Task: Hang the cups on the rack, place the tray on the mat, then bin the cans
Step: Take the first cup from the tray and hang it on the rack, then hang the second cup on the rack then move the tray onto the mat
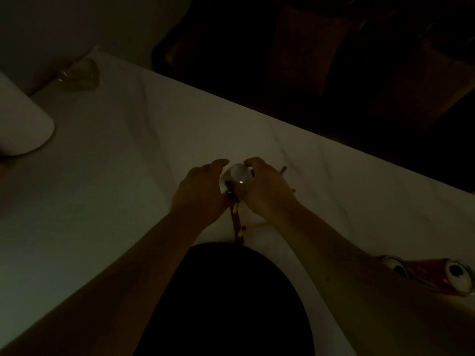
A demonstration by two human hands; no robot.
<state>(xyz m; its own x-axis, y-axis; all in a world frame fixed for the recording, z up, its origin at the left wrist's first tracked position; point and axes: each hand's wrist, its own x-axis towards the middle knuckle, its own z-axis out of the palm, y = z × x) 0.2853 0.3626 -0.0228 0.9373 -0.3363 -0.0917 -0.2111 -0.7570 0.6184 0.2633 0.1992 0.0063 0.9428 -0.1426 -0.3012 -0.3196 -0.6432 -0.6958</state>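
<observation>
Clear glass cup [237, 177] sitting atop the wooden rack [236, 222], both hands cupping it: left hand [203, 191] alongside, right hand [264, 191] gripping. Red cans [437, 277] lying sideways right of the rack on the worktop [128, 150].

**One head view, looking steeply down**

We have a single wide-angle view from the person's head, facing forward and down over a pale table [123, 140]. It sits close: both forearms enter from the near edge, and the left hand [200, 191] and right hand [264, 188] meet near the centre. The table's far edge runs diagonally, and beyond it all is dark.
</observation>
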